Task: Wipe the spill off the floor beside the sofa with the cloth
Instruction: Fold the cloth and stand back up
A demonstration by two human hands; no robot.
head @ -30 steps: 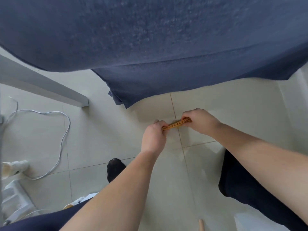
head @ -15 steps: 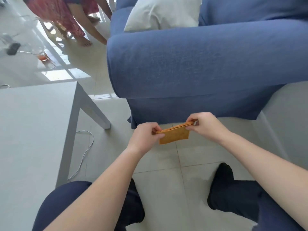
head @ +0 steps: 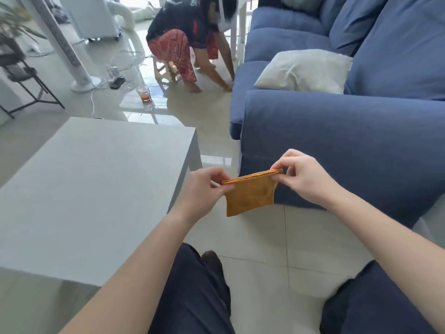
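The blue sofa [head: 342,145] stands just behind both hands, and the grey worktop [head: 91,189] is to the left of them. The left hand [head: 204,186] and the right hand [head: 305,179] each pinch one top corner of the folded orange cloth [head: 249,196], which hangs between them above the floor [head: 277,239].

Views: 1, head-worn, wide-angle.
Position: above the wearer's own knees and forearms, close to both hands [head: 209,186].
Facing: forward and down, toward the tiled floor [head: 310,239] between the grey table [head: 96,189] on the left and the blue sofa [head: 349,141] on the right.
Reach: the far room shows along the top edge.
Shared area: none, only 1 view.
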